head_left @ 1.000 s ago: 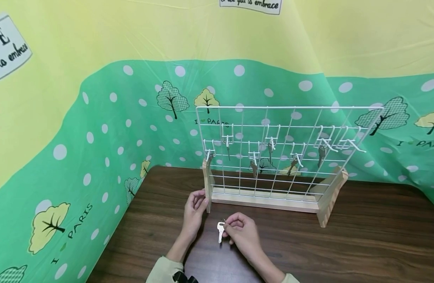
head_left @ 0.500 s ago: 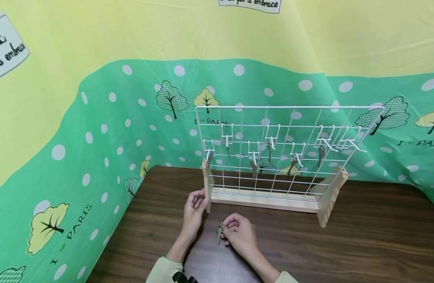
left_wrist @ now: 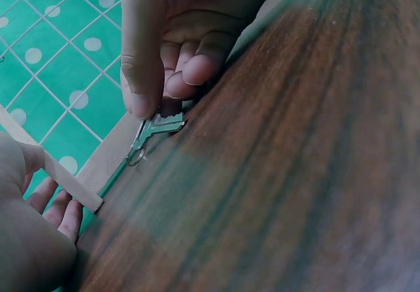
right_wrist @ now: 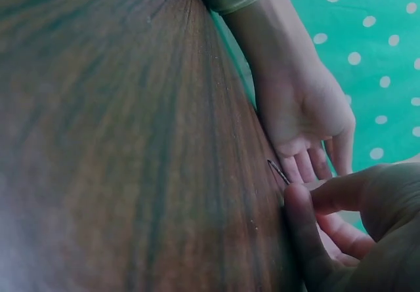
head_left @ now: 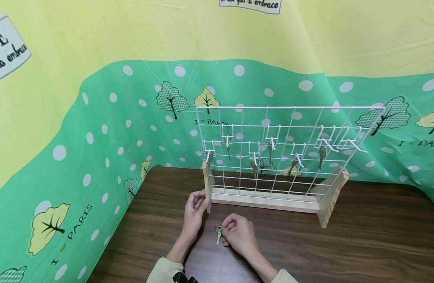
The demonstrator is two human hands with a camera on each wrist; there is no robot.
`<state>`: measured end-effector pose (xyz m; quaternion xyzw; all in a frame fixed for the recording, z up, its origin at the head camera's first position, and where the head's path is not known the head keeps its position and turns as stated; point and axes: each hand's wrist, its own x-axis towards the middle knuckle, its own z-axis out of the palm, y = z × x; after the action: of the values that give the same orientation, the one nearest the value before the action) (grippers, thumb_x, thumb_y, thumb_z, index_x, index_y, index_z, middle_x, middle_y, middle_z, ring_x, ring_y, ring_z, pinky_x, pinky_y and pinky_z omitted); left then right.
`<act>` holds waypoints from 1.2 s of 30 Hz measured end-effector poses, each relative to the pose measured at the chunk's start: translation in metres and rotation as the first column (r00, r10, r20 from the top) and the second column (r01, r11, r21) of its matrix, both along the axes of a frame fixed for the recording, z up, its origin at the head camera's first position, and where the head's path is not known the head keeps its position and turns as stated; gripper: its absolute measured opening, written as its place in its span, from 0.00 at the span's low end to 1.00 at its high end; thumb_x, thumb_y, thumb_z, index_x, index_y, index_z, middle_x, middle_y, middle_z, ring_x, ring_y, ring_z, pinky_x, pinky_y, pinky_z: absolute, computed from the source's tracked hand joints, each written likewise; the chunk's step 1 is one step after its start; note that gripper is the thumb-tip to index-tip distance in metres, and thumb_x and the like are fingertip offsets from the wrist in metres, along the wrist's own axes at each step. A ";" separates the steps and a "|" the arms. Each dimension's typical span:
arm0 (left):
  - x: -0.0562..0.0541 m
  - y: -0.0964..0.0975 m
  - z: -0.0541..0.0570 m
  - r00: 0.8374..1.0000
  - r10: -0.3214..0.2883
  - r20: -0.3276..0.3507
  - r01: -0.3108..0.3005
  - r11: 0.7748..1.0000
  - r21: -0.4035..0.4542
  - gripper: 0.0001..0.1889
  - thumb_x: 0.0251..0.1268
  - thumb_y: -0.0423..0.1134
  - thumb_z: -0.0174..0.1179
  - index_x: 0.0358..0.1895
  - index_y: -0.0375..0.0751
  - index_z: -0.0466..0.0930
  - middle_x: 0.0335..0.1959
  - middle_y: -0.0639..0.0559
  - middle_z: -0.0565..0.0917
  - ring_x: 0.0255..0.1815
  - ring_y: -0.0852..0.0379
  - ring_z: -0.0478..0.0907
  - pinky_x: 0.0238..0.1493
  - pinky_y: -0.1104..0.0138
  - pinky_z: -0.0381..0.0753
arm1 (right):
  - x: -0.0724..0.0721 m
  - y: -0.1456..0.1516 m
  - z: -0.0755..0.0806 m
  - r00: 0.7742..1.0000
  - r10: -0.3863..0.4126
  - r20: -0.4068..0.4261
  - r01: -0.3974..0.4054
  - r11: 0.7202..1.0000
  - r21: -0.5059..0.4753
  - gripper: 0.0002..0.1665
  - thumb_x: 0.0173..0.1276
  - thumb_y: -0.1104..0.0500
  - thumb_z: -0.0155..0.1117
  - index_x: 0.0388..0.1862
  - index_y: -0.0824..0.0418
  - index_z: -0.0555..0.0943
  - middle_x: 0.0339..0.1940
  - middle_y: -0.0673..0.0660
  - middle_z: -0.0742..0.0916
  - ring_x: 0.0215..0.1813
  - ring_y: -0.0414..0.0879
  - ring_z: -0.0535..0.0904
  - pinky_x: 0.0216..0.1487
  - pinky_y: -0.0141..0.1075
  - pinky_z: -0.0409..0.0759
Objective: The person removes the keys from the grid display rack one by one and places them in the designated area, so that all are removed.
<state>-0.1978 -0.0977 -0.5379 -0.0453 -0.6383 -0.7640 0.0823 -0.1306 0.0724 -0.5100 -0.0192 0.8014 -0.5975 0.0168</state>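
Note:
A small metal key with a ring at its upper end is pinched between the thumb and fingers of my right hand, low over the table. In the left wrist view the key points sideways and its ring hangs below. The right wrist view shows just a thin dark edge beyond the fingertips. My left hand grips the left wooden foot of a white wire grid rack, thumb and fingers on either side of it. Keys hang from several of the rack's hooks.
The far right hook shows no key on it. Behind the rack, a green and yellow printed cloth closes off the back and left of the dark wooden table.
The key has turned in my right hand, from its bright face to a darker slant, and its ring now shows to the left. My left hand stays on the rack.

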 end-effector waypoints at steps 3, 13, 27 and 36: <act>0.000 0.000 0.000 1.000 -0.001 -0.001 0.001 1.000 -0.002 0.16 0.81 0.23 0.60 0.63 0.18 0.71 0.69 0.29 0.79 0.67 0.62 0.79 0.72 0.74 0.76 | 0.000 0.001 0.000 0.999 0.019 -0.035 -0.018 0.999 0.040 0.10 0.63 0.74 0.76 0.34 0.64 0.84 0.22 0.51 0.86 0.17 0.39 0.82 0.19 0.34 0.85; 0.000 0.000 0.000 1.000 0.003 -0.002 -0.003 1.000 -0.004 0.15 0.81 0.23 0.60 0.62 0.18 0.71 0.68 0.30 0.80 0.67 0.61 0.79 0.72 0.74 0.76 | 0.000 0.002 -0.003 0.992 0.065 -0.106 -0.053 0.992 0.113 0.09 0.64 0.71 0.81 0.37 0.64 0.86 0.23 0.48 0.85 0.15 0.35 0.78 0.15 0.33 0.81; 0.001 0.001 0.001 1.000 0.010 -0.027 -0.011 1.000 -0.028 0.16 0.81 0.24 0.60 0.62 0.17 0.71 0.67 0.29 0.80 0.67 0.58 0.79 0.70 0.74 0.77 | -0.006 0.007 -0.019 0.936 0.092 -0.339 -0.026 0.981 0.195 0.09 0.61 0.67 0.83 0.33 0.60 0.88 0.22 0.41 0.84 0.23 0.30 0.76 0.23 0.28 0.76; 0.001 0.001 0.000 1.000 0.009 -0.024 -0.010 0.999 -0.039 0.15 0.82 0.25 0.61 0.62 0.18 0.72 0.67 0.30 0.81 0.67 0.57 0.79 0.70 0.74 0.78 | -0.005 0.006 -0.016 0.963 0.079 -0.256 -0.031 0.982 0.188 0.17 0.51 0.64 0.92 0.33 0.59 0.88 0.23 0.42 0.84 0.23 0.31 0.77 0.25 0.28 0.79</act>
<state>-0.1971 -0.0970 -0.5376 -0.0528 -0.6524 -0.7504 0.0926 -0.1356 0.0789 -0.5264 -0.1187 0.8472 -0.5130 -0.0709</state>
